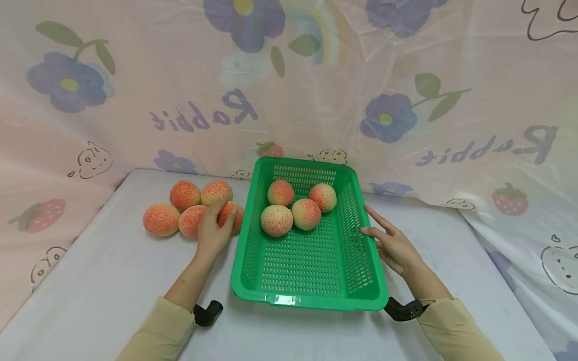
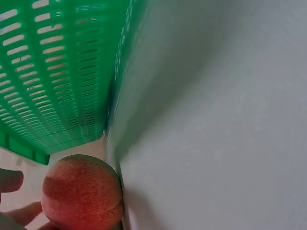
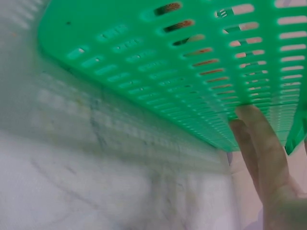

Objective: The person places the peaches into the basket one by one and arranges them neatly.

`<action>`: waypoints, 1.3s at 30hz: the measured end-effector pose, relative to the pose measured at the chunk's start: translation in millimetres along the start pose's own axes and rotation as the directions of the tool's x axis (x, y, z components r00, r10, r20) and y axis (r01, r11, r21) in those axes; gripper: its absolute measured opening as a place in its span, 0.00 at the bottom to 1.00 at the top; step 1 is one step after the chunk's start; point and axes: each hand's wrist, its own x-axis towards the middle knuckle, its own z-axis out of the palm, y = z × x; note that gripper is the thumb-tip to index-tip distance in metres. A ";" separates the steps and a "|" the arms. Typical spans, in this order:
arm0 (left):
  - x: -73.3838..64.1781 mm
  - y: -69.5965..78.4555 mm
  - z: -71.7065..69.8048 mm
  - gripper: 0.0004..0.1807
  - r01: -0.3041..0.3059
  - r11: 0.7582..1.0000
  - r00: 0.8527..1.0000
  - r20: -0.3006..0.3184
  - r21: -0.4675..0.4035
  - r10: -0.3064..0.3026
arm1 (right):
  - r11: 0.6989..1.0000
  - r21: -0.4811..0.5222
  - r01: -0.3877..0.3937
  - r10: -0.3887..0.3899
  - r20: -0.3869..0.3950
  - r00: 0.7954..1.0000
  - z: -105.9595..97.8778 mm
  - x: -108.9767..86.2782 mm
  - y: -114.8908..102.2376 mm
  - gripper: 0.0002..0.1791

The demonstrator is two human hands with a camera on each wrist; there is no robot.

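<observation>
My left hand [image 1: 213, 229] reaches over a peach [image 1: 237, 218] just left of the green basket. Its fingers touch that peach [image 2: 82, 194], while the thumb stands apart from it in the left wrist view. Several more peaches [image 1: 161, 219] lie grouped around the hand on the table. A green plastic basket [image 1: 298, 300] with slotted walls stands to the right, with several peaches [image 1: 277, 220] in its far half. At the basket's right side, my right hand [image 1: 396, 246] touches the rim and outer wall, fingers [image 3: 263, 139] mostly straight.
A white cloth covers the table [image 1: 104, 271]. Behind it hangs a printed curtain [image 1: 307, 100] with flowers and rabbits, close to the basket's far end. Black camera mounts [image 1: 208, 314] sit on both wrists.
</observation>
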 end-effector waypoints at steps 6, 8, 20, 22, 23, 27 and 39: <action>-5.1 2.5 5.5 0.21 -0.048 0.999 0.993 -0.107 -0.001 0.048 | 1.000 -0.013 0.003 -0.003 0.005 1.000 -1.0 -1.5 -0.4 0.40; -7.5 3.5 7.0 0.19 -0.046 0.999 0.991 -0.130 -0.011 0.044 | 1.000 -0.015 0.004 -0.004 0.004 1.000 -1.3 -2.0 -0.5 0.40; -18.1 1.7 13.2 0.12 -0.038 0.999 0.991 -0.130 -0.034 0.034 | 1.000 -0.021 0.008 -0.007 0.008 1.000 -3.0 -3.5 1.5 0.40; -18.7 1.4 13.1 0.13 -0.042 0.998 0.991 -0.131 -0.037 0.036 | 1.000 -0.016 0.011 -0.010 0.011 1.000 -3.0 -3.3 1.9 0.40; -19.0 1.2 12.9 0.14 -0.042 0.998 0.991 -0.129 -0.039 0.037 | 1.000 -0.014 0.012 -0.012 0.011 1.000 -3.0 -3.2 2.1 0.40; -18.3 0.7 9.5 0.14 -0.010 0.997 0.994 -0.113 -0.075 0.001 | 1.000 -0.010 0.016 -0.016 0.013 1.000 -2.6 -2.1 2.5 0.41; -18.4 16.3 -16.9 0.18 0.096 0.973 0.993 -0.048 -0.211 -0.108 | 1.000 -0.007 0.013 -0.013 0.011 1.000 -1.7 -0.3 2.5 0.41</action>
